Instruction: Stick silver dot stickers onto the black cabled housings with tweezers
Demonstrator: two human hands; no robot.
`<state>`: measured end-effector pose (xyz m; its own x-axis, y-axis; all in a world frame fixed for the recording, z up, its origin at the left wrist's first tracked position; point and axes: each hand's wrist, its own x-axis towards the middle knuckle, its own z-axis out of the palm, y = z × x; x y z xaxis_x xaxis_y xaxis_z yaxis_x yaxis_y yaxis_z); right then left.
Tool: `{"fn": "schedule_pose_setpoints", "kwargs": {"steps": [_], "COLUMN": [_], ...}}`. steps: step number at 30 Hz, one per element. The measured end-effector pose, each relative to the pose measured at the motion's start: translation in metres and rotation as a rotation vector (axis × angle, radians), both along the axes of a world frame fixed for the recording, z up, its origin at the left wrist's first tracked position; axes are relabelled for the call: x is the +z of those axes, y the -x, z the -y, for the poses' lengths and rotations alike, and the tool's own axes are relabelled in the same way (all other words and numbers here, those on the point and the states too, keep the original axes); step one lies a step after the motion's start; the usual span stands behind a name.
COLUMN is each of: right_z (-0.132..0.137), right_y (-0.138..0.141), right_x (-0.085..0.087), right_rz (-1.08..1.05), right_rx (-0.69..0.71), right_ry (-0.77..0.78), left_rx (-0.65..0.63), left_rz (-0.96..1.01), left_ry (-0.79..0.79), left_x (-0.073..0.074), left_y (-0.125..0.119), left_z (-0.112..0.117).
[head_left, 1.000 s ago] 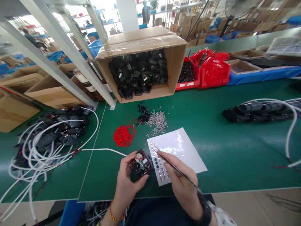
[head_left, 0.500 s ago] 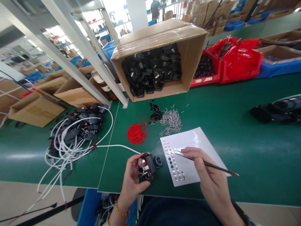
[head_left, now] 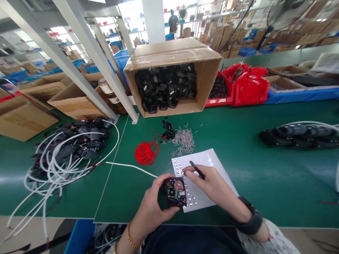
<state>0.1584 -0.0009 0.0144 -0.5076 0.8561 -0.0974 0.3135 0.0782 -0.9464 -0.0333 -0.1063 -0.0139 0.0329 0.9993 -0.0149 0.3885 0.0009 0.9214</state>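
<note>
My left hand (head_left: 156,201) is closed around an open black device housing (head_left: 176,192), its inside turned up to show a green circuit board, red wires and a round metal part. A white cable (head_left: 132,165) runs from behind it to the left. Held in my right hand (head_left: 205,181) is a pair of dark tweezers (head_left: 197,169), one end sticking out up and to the left; the rest is hidden by the fingers. Beneath that hand lies a white sheet (head_left: 215,165) with rows of small shiny round pieces (head_left: 190,203) along its left side.
Loose screws (head_left: 184,141), small black parts (head_left: 168,129) and a coil of red wire (head_left: 146,153) lie ahead. Behind them stands a carton (head_left: 212,84) of black housings. Cabled units (head_left: 87,148) are piled at left, more black units (head_left: 299,135) at right, red bins (head_left: 249,90) behind.
The housing has moved right, over the sheet's edge, and its open side has turned up. My right hand has shifted left, and the tweezers have swung to a steeper angle. The view has shifted.
</note>
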Motion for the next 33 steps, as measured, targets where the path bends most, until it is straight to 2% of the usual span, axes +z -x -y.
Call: {"fn": "schedule_pose_setpoints", "kwargs": {"steps": [5, 11, 17, 22, 28, 30, 33], "right_z": [-0.016, -0.025, -0.026, -0.010, 0.020, 0.022, 0.019], "right_y": [0.016, 0.029, 0.018, 0.006, 0.008, 0.010, 0.010], "right_x": [0.008, 0.012, 0.016, 0.008, -0.008, -0.010, -0.008], "right_rz": [0.135, 0.268, 0.173, 0.069, 0.016, 0.025, 0.119], "right_rx": [0.213, 0.337, 0.419, 0.347, 0.165, 0.132, 0.145], "right_ry": [-0.063, -0.104, -0.074, 0.106, 0.319, 0.336, 0.227], "left_rx": [-0.043, -0.050, -0.081, -0.074, -0.058, -0.061, -0.059], "left_rz": [0.029, -0.024, -0.016, -0.029, -0.079, -0.097, -0.108], "left_ry": [0.003, -0.030, -0.043, -0.038, -0.073, -0.090, -0.104], "left_x": [-0.002, -0.007, -0.004, -0.012, -0.021, -0.021, -0.020], "left_y": [-0.002, 0.002, 0.000, 0.000, -0.001, -0.002, -0.002], "left_z": [-0.003, 0.000, -0.003, -0.002, 0.005, 0.007, 0.008]}}
